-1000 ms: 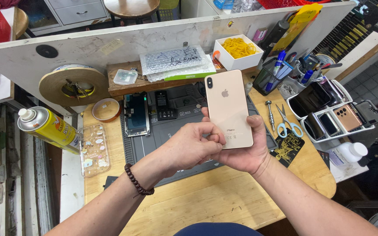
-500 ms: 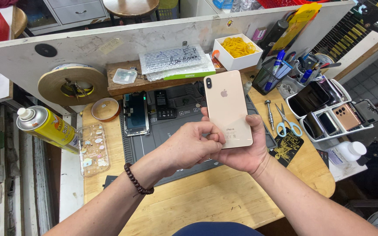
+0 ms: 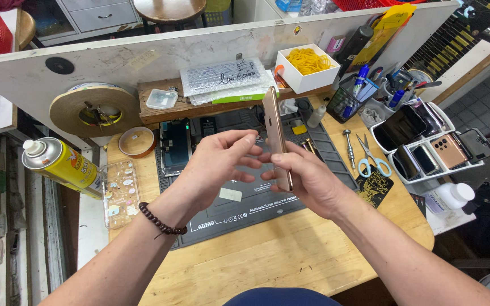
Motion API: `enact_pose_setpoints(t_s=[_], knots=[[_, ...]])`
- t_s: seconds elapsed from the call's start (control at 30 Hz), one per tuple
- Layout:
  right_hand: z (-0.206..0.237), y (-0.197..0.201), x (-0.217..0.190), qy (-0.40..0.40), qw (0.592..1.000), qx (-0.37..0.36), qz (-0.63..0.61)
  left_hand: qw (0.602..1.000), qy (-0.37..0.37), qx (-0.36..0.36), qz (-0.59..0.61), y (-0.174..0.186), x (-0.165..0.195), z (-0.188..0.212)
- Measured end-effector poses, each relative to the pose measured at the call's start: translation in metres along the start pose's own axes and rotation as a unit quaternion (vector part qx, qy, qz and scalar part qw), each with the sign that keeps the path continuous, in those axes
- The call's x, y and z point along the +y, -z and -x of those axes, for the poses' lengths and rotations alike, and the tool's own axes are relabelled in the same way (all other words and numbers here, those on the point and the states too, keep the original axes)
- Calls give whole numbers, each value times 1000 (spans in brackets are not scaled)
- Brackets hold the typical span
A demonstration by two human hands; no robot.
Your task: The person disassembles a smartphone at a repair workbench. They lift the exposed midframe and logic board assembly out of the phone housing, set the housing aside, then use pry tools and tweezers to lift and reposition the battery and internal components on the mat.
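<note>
Here the gold phone [image 3: 276,136] stands almost upright above the dark work mat [image 3: 267,207], turned edge-on to the camera so that only its thin side shows. Its long axis runs from the upper end near the wooden shelf [image 3: 160,107] down toward the person, leaning slightly. The right hand [image 3: 307,184] is under and behind the lower end, thumb along the near edge and fingers wrapped around the far side; it carries the phone in a firm pinch. The left hand [image 3: 216,164] sits just to the left of the phone's middle, fingers half curled and spread, with the fingertips [image 3: 253,150] touching or nearly touching the flat face; whether they actually press on it cannot be told. So the phone lies between the 2 hands, nearer the right palm. A beaded bracelet [image 3: 160,222] circles the left wrist. Off to the left a yellow spray can [image 3: 63,164] lies on its side, and scissors [image 3: 370,158] rest to the right, well apart from the hands.
</note>
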State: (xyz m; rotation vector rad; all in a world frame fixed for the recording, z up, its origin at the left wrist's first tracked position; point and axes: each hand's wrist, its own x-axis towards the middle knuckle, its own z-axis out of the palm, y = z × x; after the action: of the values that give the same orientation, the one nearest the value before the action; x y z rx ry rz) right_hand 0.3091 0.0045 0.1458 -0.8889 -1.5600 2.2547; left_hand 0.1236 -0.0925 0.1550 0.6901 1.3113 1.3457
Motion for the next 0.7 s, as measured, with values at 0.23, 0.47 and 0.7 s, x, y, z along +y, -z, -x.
enact_pose_setpoints(t_s=[0.23,0.47,0.7], knots=[[2,-17,-6,32,998,7,56,997,-32,-40,53,-3,2,0],[1,-19,-6,25,998,5,58,998,-20,-24,47,-4,3,0],[-5,-18,-3,120,953,91,264,990,-31,-61,123,7,-1,-2]])
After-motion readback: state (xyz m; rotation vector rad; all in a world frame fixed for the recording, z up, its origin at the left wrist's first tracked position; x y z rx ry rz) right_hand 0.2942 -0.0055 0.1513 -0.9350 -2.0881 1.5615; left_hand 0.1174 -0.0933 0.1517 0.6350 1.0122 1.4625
